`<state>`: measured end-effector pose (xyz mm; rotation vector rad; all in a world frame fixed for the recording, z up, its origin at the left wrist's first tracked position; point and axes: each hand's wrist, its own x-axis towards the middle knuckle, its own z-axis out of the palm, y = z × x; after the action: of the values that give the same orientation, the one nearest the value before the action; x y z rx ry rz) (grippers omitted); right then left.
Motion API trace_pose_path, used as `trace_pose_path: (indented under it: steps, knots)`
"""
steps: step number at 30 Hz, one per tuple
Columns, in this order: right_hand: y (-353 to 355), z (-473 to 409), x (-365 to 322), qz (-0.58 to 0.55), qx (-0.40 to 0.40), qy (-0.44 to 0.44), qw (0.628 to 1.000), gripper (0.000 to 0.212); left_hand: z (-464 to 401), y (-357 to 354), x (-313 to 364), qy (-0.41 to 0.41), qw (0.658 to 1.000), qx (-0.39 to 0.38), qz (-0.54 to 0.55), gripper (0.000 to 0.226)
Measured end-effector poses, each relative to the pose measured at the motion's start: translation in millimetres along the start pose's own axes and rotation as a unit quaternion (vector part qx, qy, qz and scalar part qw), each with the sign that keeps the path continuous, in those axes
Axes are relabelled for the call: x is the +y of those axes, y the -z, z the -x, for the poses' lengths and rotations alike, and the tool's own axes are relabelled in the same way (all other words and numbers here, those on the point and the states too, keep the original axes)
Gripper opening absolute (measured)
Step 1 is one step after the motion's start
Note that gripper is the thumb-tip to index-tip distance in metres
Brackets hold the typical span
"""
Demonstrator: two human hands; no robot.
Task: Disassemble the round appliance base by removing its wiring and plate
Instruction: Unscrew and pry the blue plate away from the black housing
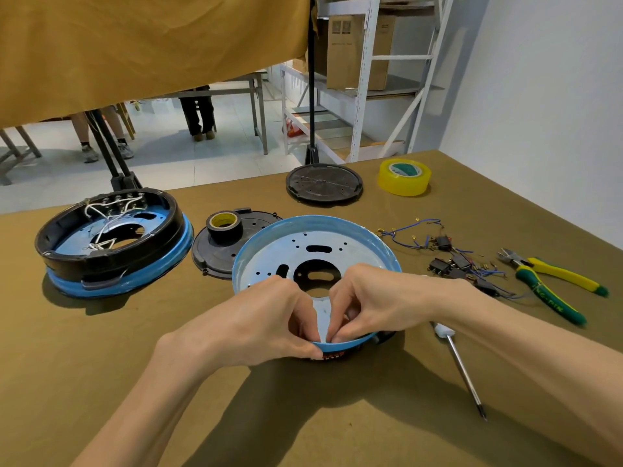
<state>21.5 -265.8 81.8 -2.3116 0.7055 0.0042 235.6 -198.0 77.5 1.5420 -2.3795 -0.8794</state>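
Note:
A round blue metal plate (313,244) with several holes and a large middle cutout sits tilted in front of me, its near rim raised. My left hand (256,318) pinches the near rim from the left. My right hand (374,298) pinches the same rim from the right, fingertips inside the lip. A dark part with reddish bits (332,356) shows under the near rim. Removed blue wires with black switches (451,254) lie to the right. A second round base (111,241), black ring on blue shell with white wiring inside, stands at the left.
A screwdriver (462,369) lies right of my right forearm. Yellow-green cutters (553,281) rest at the far right. Black tape roll (224,224) sits on a black cover (215,254) behind the plate. Another black disc (323,183) and yellow tape (404,176) lie at the back.

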Motion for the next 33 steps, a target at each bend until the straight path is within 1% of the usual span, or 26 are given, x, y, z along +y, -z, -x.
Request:
trace_pose_path:
  steps: [4,9,12,16,20,24,27,28,33]
  knots:
    - [-2,3,-3,0.037,0.005,0.002,0.999,0.008,-1,1,-2,-0.002,1.000,0.001,-0.003,0.013]
    - [1,-1,-12,0.083,-0.010,-0.020,0.996,0.011,-2,-1,-2,0.001,0.998,0.036,-0.050,0.009]
    - [2,-2,-14,0.082,-0.001,-0.028,0.996,0.012,-1,-1,-3,0.002,0.999,0.032,-0.032,0.015]
    - [-1,2,-15,0.061,-0.011,-0.026,0.998,0.010,0,-4,-1,-0.004,0.999,0.020,-0.045,0.012]
    - [1,1,-13,0.057,-0.003,-0.029,0.998,0.009,-1,0,-2,0.007,1.000,0.015,-0.022,0.011]
    - [-1,-2,-13,0.073,-0.009,-0.051,0.996,0.010,0,-5,-4,-0.001,0.995,0.046,-0.093,0.011]
    - [0,-6,-15,0.083,-0.025,-0.057,0.995,0.011,-2,-17,-1,-0.026,0.988,0.057,-0.138,0.030]
    - [1,-7,-15,0.083,-0.033,-0.057,0.994,0.011,-3,-20,0,-0.029,0.987,0.059,-0.144,0.033]
    - [3,-11,-18,0.092,-0.070,-0.057,0.992,0.012,-4,-23,-2,-0.025,0.992,0.073,-0.100,0.028]
